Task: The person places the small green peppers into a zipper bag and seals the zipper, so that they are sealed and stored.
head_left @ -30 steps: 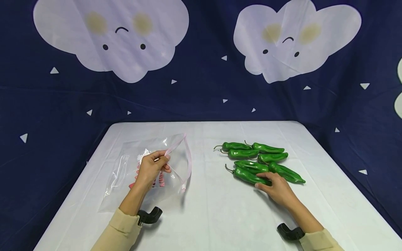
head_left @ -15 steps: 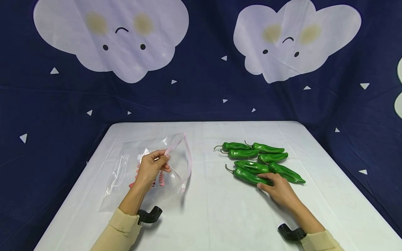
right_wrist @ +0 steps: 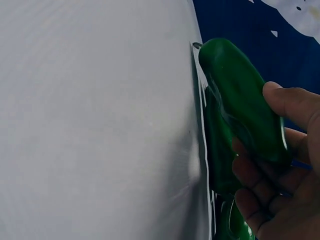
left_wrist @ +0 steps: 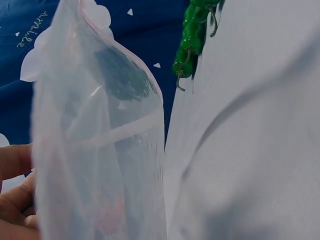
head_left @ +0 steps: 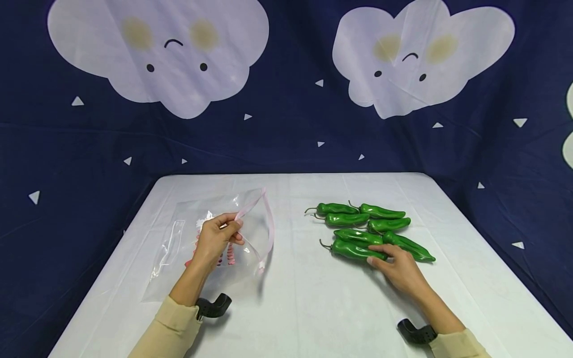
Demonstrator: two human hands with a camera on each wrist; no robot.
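My left hand (head_left: 217,238) pinches the pink zip edge of a clear zip-lock bag (head_left: 179,278) at the left of the table. The bag's mouth gapes toward the right, and a red print shows through the plastic. In the left wrist view the bag's film (left_wrist: 100,125) covers much of the picture. On the right, my right hand (head_left: 400,268) grips the blunt end of the nearest green pepper (head_left: 351,249) between thumb and fingers. The right wrist view has that pepper (right_wrist: 240,95) against the thumb, with the fingers partly behind it.
Several other green peppers (head_left: 346,219) lie grouped just beyond the gripped one, some touching. A white cloth covers the table (head_left: 291,308). Behind it hangs a dark blue curtain (head_left: 286,134) with cloud prints.
My right hand has shifted slightly right and closed on the front pepper. That pepper's stem end has swung a little toward me. The left hand and bag stay nearly still.
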